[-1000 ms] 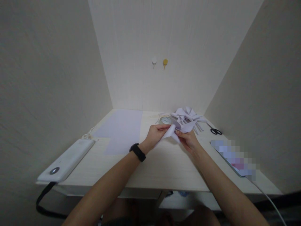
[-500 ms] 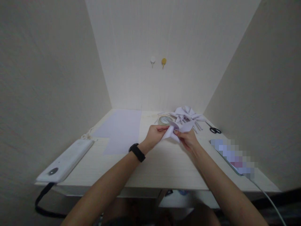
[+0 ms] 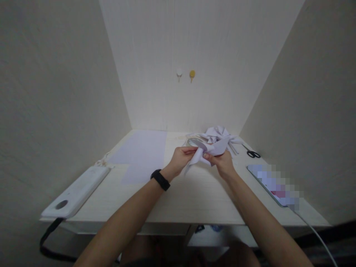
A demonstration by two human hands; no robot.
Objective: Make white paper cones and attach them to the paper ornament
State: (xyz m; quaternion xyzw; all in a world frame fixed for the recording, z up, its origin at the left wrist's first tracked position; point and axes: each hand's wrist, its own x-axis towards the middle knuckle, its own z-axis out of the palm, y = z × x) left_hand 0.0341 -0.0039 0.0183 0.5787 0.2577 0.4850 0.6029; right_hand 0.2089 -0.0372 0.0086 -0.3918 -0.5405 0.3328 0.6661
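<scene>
Head view looks down on a pale wooden surface (image 3: pixel 178 200) boxed in by cream walls, and both hands meet at its middle. Left hand (image 3: pixel 179 160), with a black wristband (image 3: pixel 159 180) on its wrist, pinches one end of a folded white paper piece (image 3: pixel 200 153); right hand (image 3: pixel 222 164) pinches the other end, so each grip is clenched on that paper, which is held just above the surface. Right behind the hands sits a roll of clear tape (image 3: pixel 194 142), partly hidden by the paper and fingers, and touching it to the right lies a heap of folded white paper shapes (image 3: pixel 219 135) with thin strips poking out. Black-handled scissors (image 3: pixel 250 152) lie beyond the heap, near the right wall. A flat white sheet (image 3: pixel 144 152) covers the far left of the surface, well apart from the hands. At the near left edge rests a white power bank (image 3: pixel 75 191) with a black strap hanging off the edge. Near right, a phone (image 3: pixel 274 183), blurred out, lies with a white cable (image 3: pixel 317 233) trailing toward the edge. Two small hooks, one white (image 3: pixel 179 73) and one yellow (image 3: pixel 192 74), sit on the back wall.
</scene>
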